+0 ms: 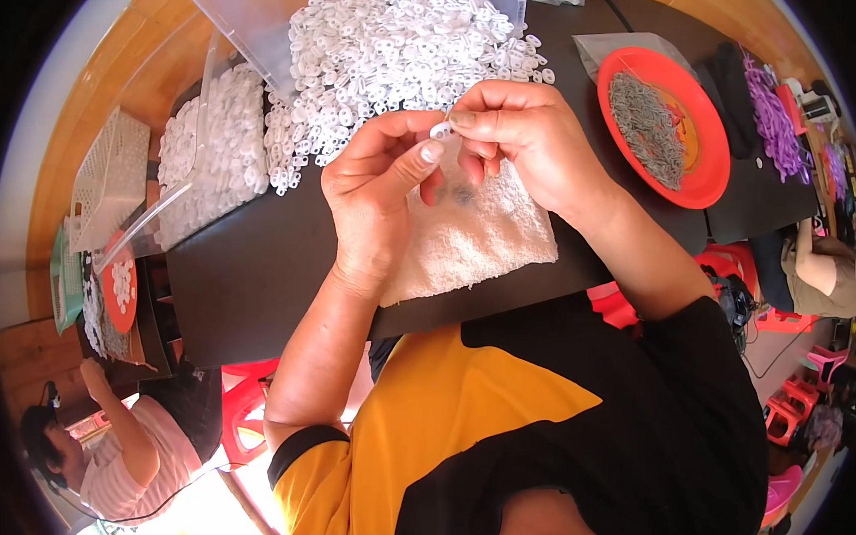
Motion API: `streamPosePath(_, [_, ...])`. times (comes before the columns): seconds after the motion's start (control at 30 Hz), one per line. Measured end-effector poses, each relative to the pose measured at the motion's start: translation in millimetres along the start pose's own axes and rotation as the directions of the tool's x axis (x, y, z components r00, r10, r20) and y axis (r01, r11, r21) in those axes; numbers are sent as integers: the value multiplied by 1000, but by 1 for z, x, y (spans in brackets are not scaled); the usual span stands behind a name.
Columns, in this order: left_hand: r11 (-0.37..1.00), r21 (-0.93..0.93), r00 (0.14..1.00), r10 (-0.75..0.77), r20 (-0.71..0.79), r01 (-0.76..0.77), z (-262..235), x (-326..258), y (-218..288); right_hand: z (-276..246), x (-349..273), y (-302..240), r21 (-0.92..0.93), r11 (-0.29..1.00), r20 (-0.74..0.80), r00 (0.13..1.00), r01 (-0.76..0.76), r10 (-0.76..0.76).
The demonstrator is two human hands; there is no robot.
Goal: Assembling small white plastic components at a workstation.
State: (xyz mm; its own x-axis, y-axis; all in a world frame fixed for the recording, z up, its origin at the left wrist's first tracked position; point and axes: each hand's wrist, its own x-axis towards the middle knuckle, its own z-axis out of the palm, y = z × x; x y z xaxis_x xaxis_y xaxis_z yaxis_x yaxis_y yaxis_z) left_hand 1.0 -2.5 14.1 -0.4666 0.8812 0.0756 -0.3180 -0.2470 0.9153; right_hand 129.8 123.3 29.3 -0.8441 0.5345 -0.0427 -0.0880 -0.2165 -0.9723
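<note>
Black-and-yellow shirt [494, 397] was nearest, below towel [479, 252]. Left of towel: packed white pieces [218, 147]. Over towel's far end: left hand [370, 183] pinched small white piece [440, 132]; right hand [534, 139], thumb and forefinger closed at its edge, contents unclear. Right of towel: red plate [713, 174], grey pieces [645, 128].

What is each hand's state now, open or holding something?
Left hand: closed, holding a small white piece.
Right hand: pinched closed at its edge; anything held cannot be told.
</note>
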Motion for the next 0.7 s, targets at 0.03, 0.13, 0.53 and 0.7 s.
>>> streamPosePath(0.03, [997, 61, 999, 50, -10, -50, 3, -1, -1, 0, 0, 2, -3, 1000, 4, 1000, -7, 7])
streamPosePath(0.13, [955, 266, 987, 151, -49, -133, 3, -6, 1, 1, 0, 4, 15, 1000, 53, 998, -22, 21])
streamPosePath(0.53, [897, 56, 861, 437, -260, -438, -32, -89, 96, -13, 26, 21, -206, 956, -57, 972, 211, -227])
streamPosePath(0.7, [893, 74, 788, 428, -443, -444, -98, -213, 51, -22, 30, 30, -253, 935, -51, 962, 248, -268])
